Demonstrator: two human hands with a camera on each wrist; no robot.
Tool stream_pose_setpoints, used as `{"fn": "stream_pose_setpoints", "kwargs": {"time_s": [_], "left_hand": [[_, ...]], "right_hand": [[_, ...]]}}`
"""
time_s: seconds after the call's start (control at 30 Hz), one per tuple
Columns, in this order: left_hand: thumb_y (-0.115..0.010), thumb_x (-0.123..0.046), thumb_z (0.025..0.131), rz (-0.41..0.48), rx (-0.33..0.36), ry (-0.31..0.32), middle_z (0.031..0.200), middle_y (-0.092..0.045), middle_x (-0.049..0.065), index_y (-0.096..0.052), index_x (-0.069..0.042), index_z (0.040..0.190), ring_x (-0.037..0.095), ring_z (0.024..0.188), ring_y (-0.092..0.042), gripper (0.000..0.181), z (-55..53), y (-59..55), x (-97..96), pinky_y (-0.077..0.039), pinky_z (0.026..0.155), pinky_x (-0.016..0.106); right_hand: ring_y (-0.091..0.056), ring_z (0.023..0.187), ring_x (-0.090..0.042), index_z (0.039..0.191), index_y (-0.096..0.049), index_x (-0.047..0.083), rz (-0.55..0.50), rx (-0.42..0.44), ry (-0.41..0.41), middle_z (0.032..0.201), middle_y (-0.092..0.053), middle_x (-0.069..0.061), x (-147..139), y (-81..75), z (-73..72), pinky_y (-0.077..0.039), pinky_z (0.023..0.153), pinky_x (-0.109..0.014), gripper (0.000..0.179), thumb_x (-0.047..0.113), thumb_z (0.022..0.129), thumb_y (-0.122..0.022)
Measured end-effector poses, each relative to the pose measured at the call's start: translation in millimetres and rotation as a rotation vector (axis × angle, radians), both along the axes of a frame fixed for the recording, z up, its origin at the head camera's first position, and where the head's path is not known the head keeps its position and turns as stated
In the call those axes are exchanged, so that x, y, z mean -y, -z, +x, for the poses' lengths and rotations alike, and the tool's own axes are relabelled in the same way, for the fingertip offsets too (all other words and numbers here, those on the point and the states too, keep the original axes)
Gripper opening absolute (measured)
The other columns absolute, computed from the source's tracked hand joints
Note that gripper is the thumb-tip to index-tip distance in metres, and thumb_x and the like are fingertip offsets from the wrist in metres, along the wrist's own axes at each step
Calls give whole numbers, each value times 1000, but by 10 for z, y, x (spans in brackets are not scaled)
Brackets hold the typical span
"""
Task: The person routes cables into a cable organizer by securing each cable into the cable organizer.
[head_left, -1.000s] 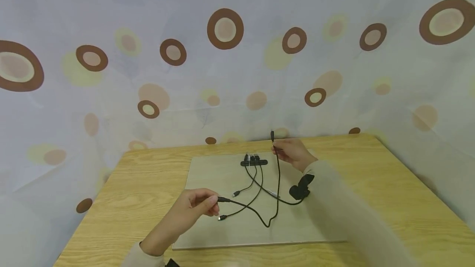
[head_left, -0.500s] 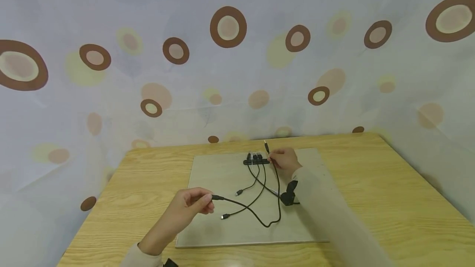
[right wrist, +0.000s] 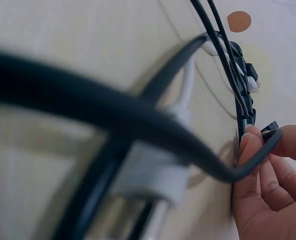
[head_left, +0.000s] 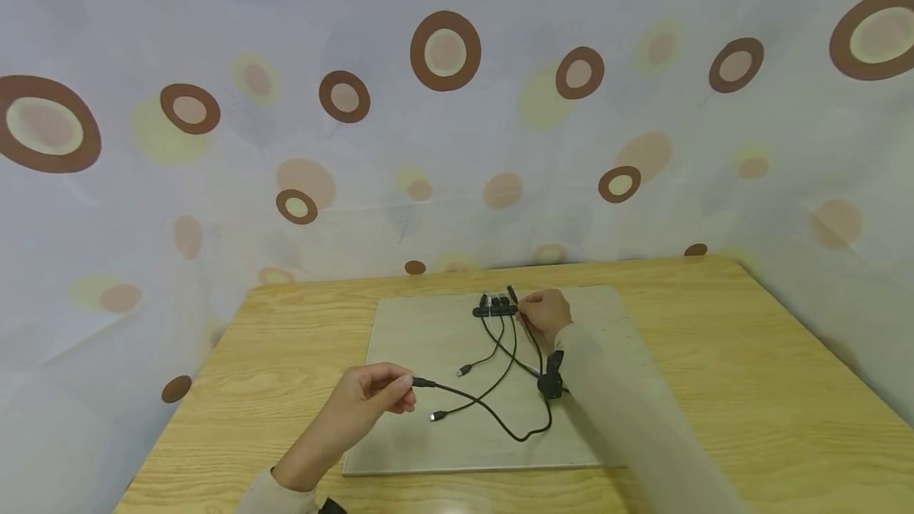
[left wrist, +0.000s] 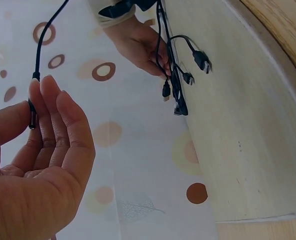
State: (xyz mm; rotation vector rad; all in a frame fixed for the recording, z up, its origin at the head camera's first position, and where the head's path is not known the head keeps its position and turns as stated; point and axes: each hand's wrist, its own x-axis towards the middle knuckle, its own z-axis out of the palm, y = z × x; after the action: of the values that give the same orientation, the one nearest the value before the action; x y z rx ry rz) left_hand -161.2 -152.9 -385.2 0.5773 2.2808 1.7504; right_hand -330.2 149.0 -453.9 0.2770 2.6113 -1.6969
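In the head view a black cable point(head_left: 524, 439) loops between the hands. My left hand point(head_left: 367, 403) pinches one plug point(head_left: 424, 382) of it between thumb and fingers, raised at the left. At the back, my right hand point(head_left: 546, 312) pinches the cable just below its other plug point(head_left: 512, 293), at the right end of a black cable holder point(head_left: 493, 312). Several other cables sit in the holder. In the right wrist view the thumb and fingers point(right wrist: 248, 142) hold the bent cable point(right wrist: 233, 172) beside the holder; whether it sits in a slot I cannot tell.
The holder lies on a pale board point(head_left: 407, 324) on a wooden table point(head_left: 286, 355). Loose cable plugs point(head_left: 437, 416) lie in the board's middle. A black device point(head_left: 550, 385) is strapped at the right wrist. A patterned cloth point(head_left: 443, 149) hangs behind the table.
The right hand has moved left and down with the cable to the holder's right end, lowering its upright plug. The left hand stays nearly still, holding the other plug.
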Motion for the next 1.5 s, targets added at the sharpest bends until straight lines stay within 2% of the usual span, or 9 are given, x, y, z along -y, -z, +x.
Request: {"fn": "stream_pose_setpoints", "kwargs": {"time_s": [0.23, 0.43, 0.8, 1.0, 1.17, 1.3, 1.5], "left_hand": [[-54, -19, 99, 4, 11, 2, 89, -66, 14, -61, 11, 110, 11, 79, -66, 33, 3, 10, 17, -56, 76, 24], [-55, -20, 99, -5, 30, -13, 89, -66, 13, -61, 11, 110, 11, 79, -66, 33, 1, 10, 19, -56, 76, 24], [-54, -19, 99, 15, 10, 23, 88, -67, 12, -61, 11, 109, 9, 79, -67, 33, -16, 56, 12, -56, 77, 25], [-56, -22, 98, 13, 40, 15, 87, -67, 5, -61, 10, 109, 10, 80, -66, 34, -19, 87, 3, -56, 77, 24], [-57, -22, 98, 4, 58, 8, 87, -66, 7, -62, 9, 109, 10, 80, -66, 33, -11, 83, -14, -56, 77, 24], [-57, -22, 97, 3, 67, 5, 88, -67, 9, -62, 9, 110, 10, 80, -66, 34, -5, 85, -28, -56, 77, 24], [-58, -23, 97, 7, 97, 6, 88, -67, 5, -62, 8, 111, 11, 81, -67, 35, -8, 96, -40, -56, 78, 25]], "right_hand": [[-63, 89, -29, 99, -73, 1, 178, -14, 42, 98, -70, -15, 12, -12, 16, -52, 72, -36, 22, 16, 89, -62], [-61, 94, -31, 95, -74, 0, 199, 5, 24, 100, -70, -17, 3, -105, 39, -51, 78, -40, 20, 16, 86, -65], [-61, 63, -14, 94, -72, -3, 120, 82, -20, 71, -68, -5, -44, -66, -127, -50, 59, -27, 18, 12, 86, -65], [-59, 54, -11, 91, -71, -7, 6, 111, -24, 63, -65, -2, -75, -32, -180, -50, 53, -24, 15, 5, 83, -65], [-59, 48, -8, 93, -69, -11, -84, 141, -20, 59, -64, -2, -82, -58, -202, -52, 50, -21, 16, 0, 81, -64], [-59, 47, -7, 94, -68, -11, -58, 151, -7, 59, -63, -2, -77, -74, -210, -52, 49, -20, 17, -1, 82, -64], [-57, 49, -8, 95, -70, -9, 118, 123, -24, 58, -62, -1, -72, -127, -179, -50, 51, -22, 18, 4, 83, -66]]}}
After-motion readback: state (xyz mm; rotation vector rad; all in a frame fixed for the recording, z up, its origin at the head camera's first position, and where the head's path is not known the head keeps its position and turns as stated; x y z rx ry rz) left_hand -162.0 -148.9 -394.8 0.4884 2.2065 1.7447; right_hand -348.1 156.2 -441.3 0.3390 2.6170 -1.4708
